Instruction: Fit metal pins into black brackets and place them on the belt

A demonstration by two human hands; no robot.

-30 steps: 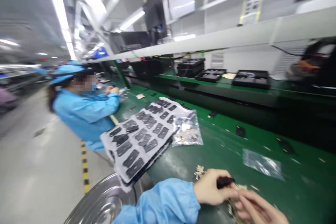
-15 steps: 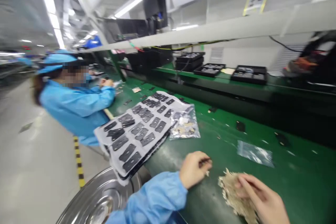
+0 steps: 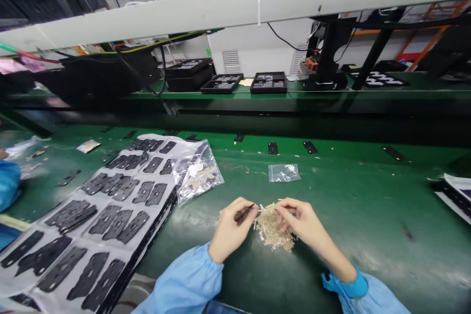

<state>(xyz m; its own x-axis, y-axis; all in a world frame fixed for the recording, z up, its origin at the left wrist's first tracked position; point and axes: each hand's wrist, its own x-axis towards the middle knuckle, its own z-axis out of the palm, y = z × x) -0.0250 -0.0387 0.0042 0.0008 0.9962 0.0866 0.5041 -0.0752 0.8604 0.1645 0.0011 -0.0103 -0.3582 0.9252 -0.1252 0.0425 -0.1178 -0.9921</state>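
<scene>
My left hand (image 3: 231,225) is closed in a pinch on a thin dark part (image 3: 245,213), at the left edge of a heap of small tan pieces (image 3: 271,229) on the green conveyor belt (image 3: 331,206). My right hand (image 3: 302,221) rests on the right side of the same heap, its fingers curled into the pieces. Both sleeves are light blue.
A white tray sheet of black flat parts (image 3: 103,211) lies at the left, with a clear bag of tan pieces (image 3: 198,176) on its corner. A small empty clear bag (image 3: 284,172) lies beyond the heap. Black trays (image 3: 269,82) stand on the far ledge. Another tray edge (image 3: 456,191) shows at right.
The view has swung right and down, away from the co-worker in blue. My hands have come together at the heap; the left hand still pinches a dark part.
</scene>
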